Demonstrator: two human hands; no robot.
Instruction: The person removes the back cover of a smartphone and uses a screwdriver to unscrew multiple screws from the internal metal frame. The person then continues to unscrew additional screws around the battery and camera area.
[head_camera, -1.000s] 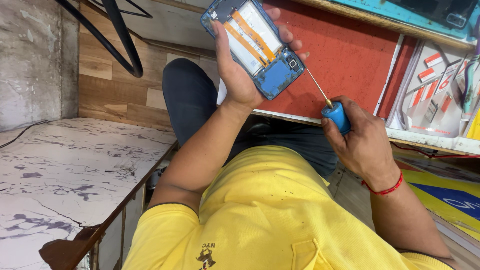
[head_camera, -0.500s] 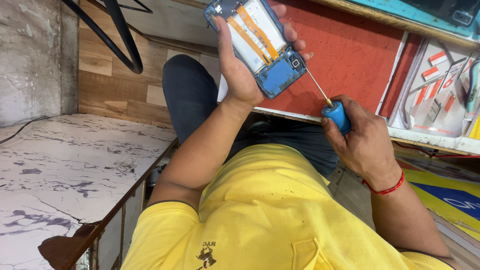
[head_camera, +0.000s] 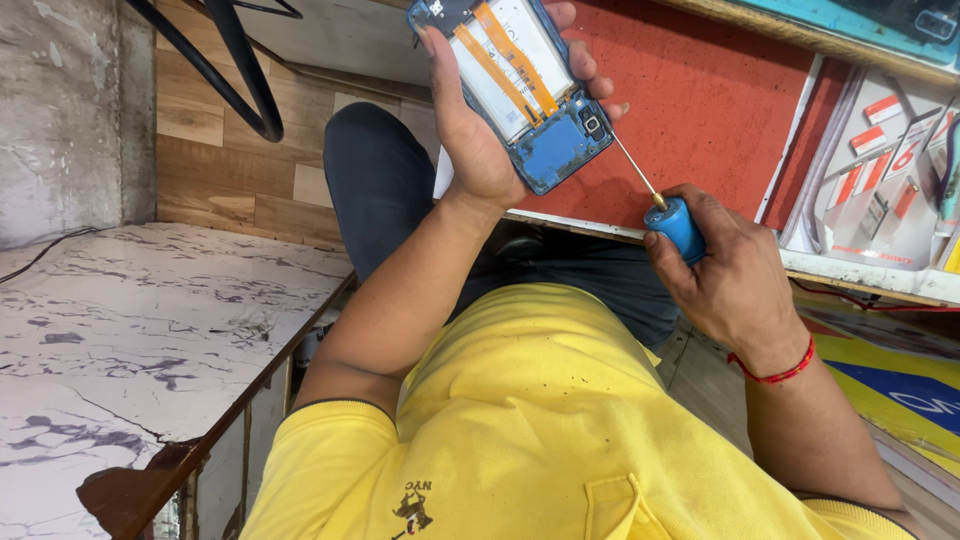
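My left hand (head_camera: 475, 130) grips an opened blue phone (head_camera: 515, 85) with its back cover off, showing a white battery and orange ribbon cables. It is held up over a red mat (head_camera: 710, 110). My right hand (head_camera: 725, 265) holds a small blue-handled screwdriver (head_camera: 672, 218); its thin metal shaft points up-left, with the tip at the lower corner of the phone near the camera module. A red thread band circles my right wrist.
A white marbled tabletop (head_camera: 130, 340) lies at the left, with a chipped corner. Packets of small parts (head_camera: 885, 170) sit in a tray at the right. A black cable (head_camera: 240, 70) loops at top left. Wood-pattern flooring is below.
The phone has shifted slightly up in view while the screwdriver tip stays at its lower corner. Both hands keep their grips.
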